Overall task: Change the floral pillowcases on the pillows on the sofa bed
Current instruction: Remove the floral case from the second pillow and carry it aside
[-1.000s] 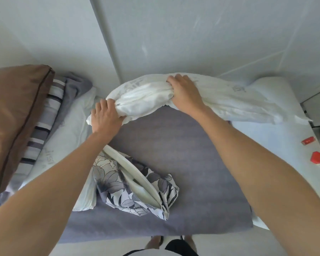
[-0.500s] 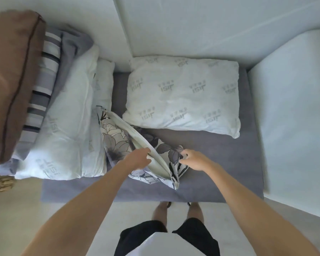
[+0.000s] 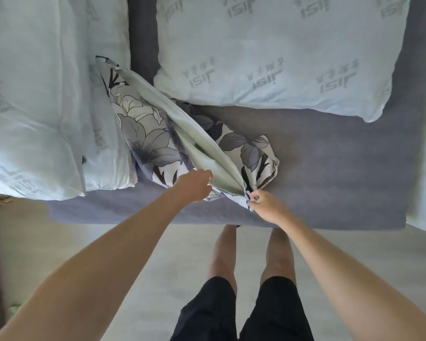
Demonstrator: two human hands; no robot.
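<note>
Both hands have settled onto the floral pillowcase (image 3: 158, 143) since half a second ago, when they were only arriving at its near end; a second ago they were far across the bed, gripping the bare pillow (image 3: 280, 57), which now lies flat at the far side of the grey sofa bed (image 3: 330, 168). The view has also dropped closer, so the wall and brown cushion are out of sight.

The pillowcase lies crumpled on the bed, leaning against the stacked bare pillows (image 3: 35, 107) on the left, with its pale lining showing along an open seam. The left hand (image 3: 194, 185) has its fingers on the edge of that lining; whether they pinch it or merely touch cannot be told. The right hand (image 3: 266, 205) pinches the near corner of the printed cloth between fingertips.

Holding the opening at two points likely serves to spread the mouth and find the case's shape, either to turn it right side out or to ready it for a pillow.
</note>
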